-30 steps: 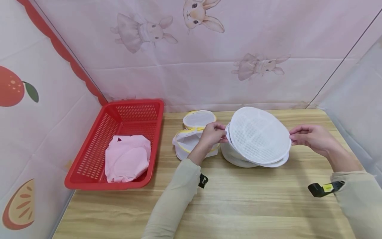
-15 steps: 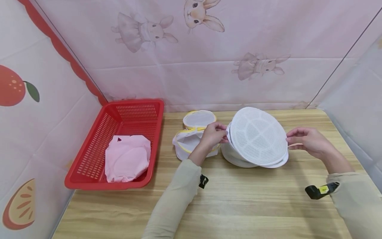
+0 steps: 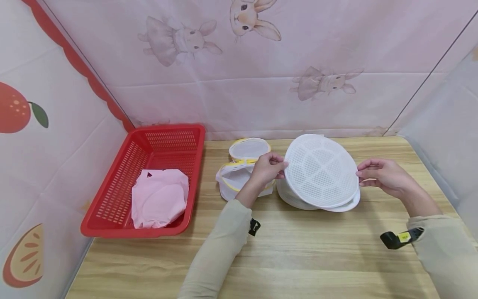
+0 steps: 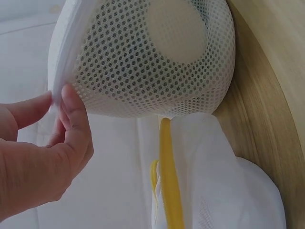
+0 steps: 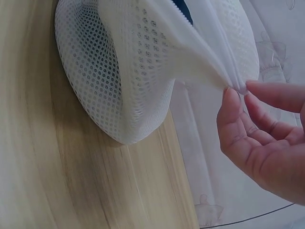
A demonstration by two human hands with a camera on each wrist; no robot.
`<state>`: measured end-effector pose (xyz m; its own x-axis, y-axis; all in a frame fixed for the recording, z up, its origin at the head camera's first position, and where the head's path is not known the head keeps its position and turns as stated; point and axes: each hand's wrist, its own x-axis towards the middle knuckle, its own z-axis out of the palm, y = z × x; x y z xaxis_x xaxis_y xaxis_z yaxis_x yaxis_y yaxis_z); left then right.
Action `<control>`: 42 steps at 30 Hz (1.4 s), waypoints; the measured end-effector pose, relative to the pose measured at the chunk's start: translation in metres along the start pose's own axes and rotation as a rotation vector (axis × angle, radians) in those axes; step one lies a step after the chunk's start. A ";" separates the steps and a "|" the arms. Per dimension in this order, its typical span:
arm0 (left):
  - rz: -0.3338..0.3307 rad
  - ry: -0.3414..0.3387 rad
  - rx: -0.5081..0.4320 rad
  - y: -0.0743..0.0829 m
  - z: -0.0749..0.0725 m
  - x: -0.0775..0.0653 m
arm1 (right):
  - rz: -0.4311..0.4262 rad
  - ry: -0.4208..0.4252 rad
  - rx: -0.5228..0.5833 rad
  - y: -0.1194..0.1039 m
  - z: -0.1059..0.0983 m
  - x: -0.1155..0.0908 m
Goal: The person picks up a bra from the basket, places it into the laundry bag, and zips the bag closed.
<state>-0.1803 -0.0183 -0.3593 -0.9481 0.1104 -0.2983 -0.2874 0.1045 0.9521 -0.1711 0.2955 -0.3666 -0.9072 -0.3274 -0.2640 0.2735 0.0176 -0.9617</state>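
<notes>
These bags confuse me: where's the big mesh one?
In the head view, the big mesh bag is right of the yellow-trimmed bag, pinched by left hand and right hand.

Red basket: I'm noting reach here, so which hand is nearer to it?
Left. The left hand pinches the nearer edge of the white mesh bag, to the right of the red basket; the right hand pinches the bag's opposite edge, farther from the basket.

- Head feed's bright and even on my end; source out of frame.
- I see a soft shadow beside the right sleeve, toward the surface's near right corner; faint sheen nearer mid-edge.
- Both wrist feeds dimmer, hazier; wood grain bows.
- Right wrist: darker shadow beside the white mesh bag.
</notes>
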 end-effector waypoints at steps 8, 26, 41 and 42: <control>-0.013 -0.009 0.056 -0.002 -0.001 0.002 | 0.002 -0.072 -0.083 0.001 -0.005 0.004; -0.043 -0.094 0.121 -0.009 -0.011 -0.004 | -0.045 -0.061 -0.159 -0.024 -0.006 0.026; -0.096 -0.195 0.192 -0.012 -0.015 -0.005 | -0.034 -0.058 -0.406 -0.037 0.022 0.043; -0.100 -0.196 0.189 -0.012 -0.016 -0.005 | -0.033 -0.056 -0.427 -0.037 0.023 0.044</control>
<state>-0.1739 -0.0356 -0.3684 -0.8666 0.2768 -0.4152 -0.3306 0.3047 0.8932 -0.2134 0.2586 -0.3407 -0.8915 -0.3846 -0.2395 0.0772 0.3919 -0.9167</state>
